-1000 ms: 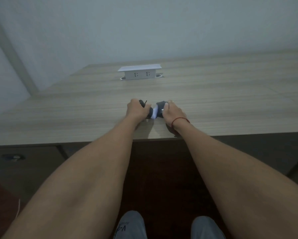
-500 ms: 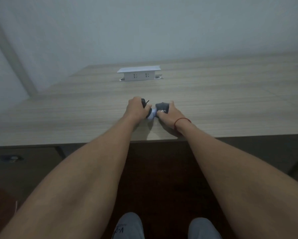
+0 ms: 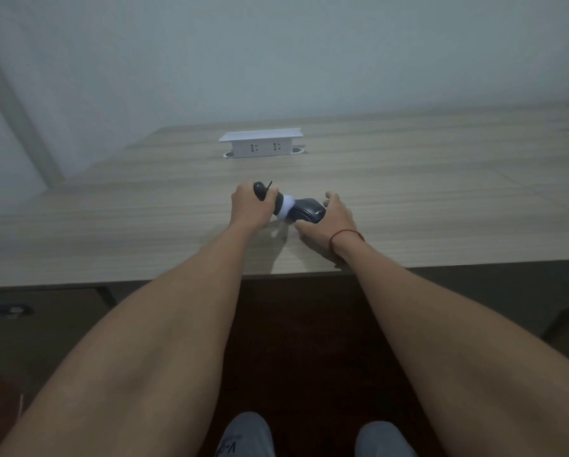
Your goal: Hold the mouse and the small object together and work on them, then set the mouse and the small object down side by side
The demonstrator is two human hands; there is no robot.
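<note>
The left hand (image 3: pixel 248 209) has its grip wrapped tight around the upper end of a dark bundle with a white band (image 3: pixel 288 206), its fingers curled over the rounded black tip. The bundle lies tilted on the wooden surface (image 3: pixel 441 199), on the near side of the white socket box (image 3: pixel 260 146) and well apart from it. The right hand (image 3: pixel 329 222) sits just beside the bundle's lower dark end, which bears pale lettering; its grip is wide, fingers loosely spread, the thumb low on the surface, fingertips touching or nearly touching the bundle, I cannot tell which. A red cord (image 3: pixel 344 235) circles the right wrist.
</note>
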